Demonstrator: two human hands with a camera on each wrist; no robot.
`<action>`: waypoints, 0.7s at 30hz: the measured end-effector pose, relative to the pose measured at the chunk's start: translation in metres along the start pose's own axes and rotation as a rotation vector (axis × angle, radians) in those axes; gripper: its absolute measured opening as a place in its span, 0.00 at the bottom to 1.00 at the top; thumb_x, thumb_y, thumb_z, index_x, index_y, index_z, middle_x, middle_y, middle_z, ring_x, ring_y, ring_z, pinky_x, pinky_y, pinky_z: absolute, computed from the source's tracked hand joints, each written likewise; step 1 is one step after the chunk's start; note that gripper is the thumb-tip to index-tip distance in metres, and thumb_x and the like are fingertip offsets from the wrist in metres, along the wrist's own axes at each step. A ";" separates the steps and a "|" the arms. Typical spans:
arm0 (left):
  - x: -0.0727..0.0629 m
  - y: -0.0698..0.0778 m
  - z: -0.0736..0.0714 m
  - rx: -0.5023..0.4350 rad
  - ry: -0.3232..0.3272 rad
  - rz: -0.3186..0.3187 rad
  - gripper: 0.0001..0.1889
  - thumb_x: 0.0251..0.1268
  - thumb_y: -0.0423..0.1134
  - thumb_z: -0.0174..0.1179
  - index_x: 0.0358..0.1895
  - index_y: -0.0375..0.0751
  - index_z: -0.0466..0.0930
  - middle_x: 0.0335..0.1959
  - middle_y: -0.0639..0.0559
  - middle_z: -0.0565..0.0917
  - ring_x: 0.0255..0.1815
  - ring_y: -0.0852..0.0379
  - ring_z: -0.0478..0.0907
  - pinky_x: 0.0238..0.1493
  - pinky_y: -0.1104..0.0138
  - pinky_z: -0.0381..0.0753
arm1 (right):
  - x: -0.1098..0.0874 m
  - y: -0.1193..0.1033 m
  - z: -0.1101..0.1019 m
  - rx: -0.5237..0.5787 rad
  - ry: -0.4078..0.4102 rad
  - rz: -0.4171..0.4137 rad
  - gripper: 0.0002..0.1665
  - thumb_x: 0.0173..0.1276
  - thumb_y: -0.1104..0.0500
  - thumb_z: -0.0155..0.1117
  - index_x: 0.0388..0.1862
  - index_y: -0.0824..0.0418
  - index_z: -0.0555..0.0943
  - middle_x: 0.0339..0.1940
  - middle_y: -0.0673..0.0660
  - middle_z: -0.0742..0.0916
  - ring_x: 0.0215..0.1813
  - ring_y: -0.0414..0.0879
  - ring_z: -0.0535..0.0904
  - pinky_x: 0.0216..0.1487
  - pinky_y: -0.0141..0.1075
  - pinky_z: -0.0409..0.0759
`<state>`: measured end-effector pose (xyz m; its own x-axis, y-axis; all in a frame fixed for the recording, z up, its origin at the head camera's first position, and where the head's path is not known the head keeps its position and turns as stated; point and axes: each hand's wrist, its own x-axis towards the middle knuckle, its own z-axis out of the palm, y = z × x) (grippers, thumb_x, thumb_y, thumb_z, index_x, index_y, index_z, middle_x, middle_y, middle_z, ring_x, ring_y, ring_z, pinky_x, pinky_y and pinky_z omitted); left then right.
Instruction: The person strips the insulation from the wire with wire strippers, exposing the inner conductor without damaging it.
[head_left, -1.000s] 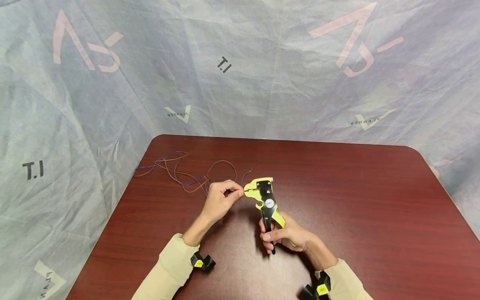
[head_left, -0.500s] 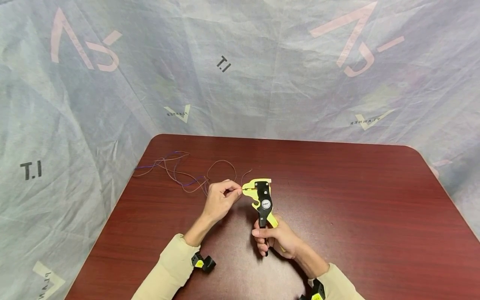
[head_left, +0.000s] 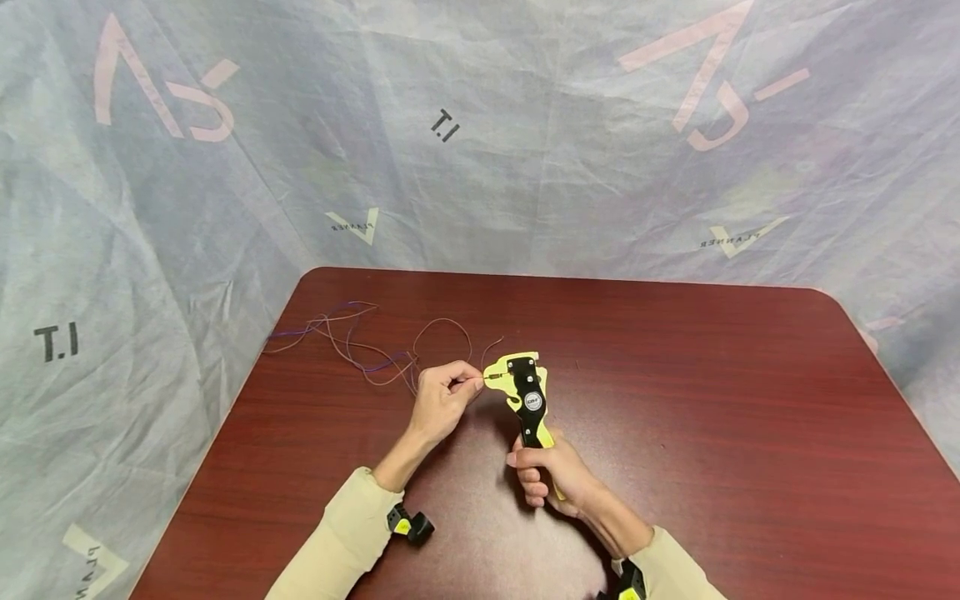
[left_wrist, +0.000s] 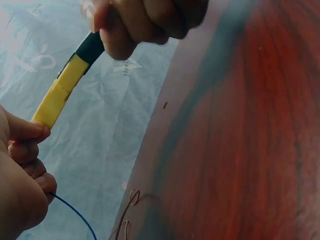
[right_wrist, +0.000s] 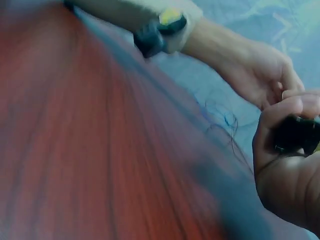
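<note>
Yellow-and-black wire strippers (head_left: 531, 392) stand upright above the table, their handles squeezed in my right hand (head_left: 551, 477). My left hand (head_left: 441, 398) pinches a thin wire between thumb and forefinger, right at the strippers' yellow nose. In the left wrist view a blue wire (left_wrist: 75, 212) trails out below that hand's curled fingers. The wire's end inside the strippers is hard to make out. Mostly hidden by the right hand, the strippers' dark handle (right_wrist: 295, 134) shows in the right wrist view.
Loose brown and purple wires (head_left: 327, 317) lie tangled on the left of the dark red table (head_left: 712, 417), with a brown loop (head_left: 443, 319) behind the left hand. Printed grey cloth (head_left: 480, 167) hangs behind and to the left of the table.
My right hand has shifted a little left with the wire strippers and squeezed their handles together. The left hand has stayed almost in place, still pinching the wire.
</note>
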<state>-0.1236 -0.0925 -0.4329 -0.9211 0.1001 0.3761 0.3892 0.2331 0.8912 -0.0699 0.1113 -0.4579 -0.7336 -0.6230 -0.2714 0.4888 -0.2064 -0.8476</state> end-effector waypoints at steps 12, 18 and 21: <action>0.001 -0.004 -0.001 -0.025 -0.021 0.026 0.07 0.55 0.21 0.62 0.23 0.34 0.82 0.16 0.54 0.70 0.20 0.71 0.63 0.23 0.78 0.61 | 0.003 0.003 -0.007 0.017 -0.087 -0.086 0.09 0.68 0.67 0.57 0.28 0.56 0.72 0.15 0.45 0.72 0.15 0.36 0.68 0.19 0.30 0.71; 0.001 -0.005 -0.001 -0.004 -0.020 0.024 0.06 0.54 0.22 0.62 0.24 0.34 0.83 0.16 0.55 0.71 0.19 0.72 0.63 0.23 0.78 0.61 | 0.004 0.004 -0.010 0.016 -0.100 -0.098 0.09 0.68 0.68 0.55 0.29 0.56 0.74 0.17 0.45 0.74 0.16 0.37 0.70 0.20 0.31 0.73; 0.001 -0.007 -0.001 0.000 -0.018 0.023 0.06 0.55 0.22 0.62 0.24 0.34 0.83 0.16 0.55 0.71 0.19 0.72 0.62 0.23 0.78 0.61 | 0.004 0.005 -0.012 0.010 -0.109 -0.106 0.09 0.68 0.68 0.54 0.30 0.56 0.74 0.16 0.45 0.74 0.16 0.37 0.70 0.20 0.31 0.73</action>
<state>-0.1270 -0.0952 -0.4382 -0.9117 0.1233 0.3920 0.4105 0.2304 0.8822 -0.0763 0.1170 -0.4685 -0.7260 -0.6755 -0.1291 0.4167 -0.2828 -0.8639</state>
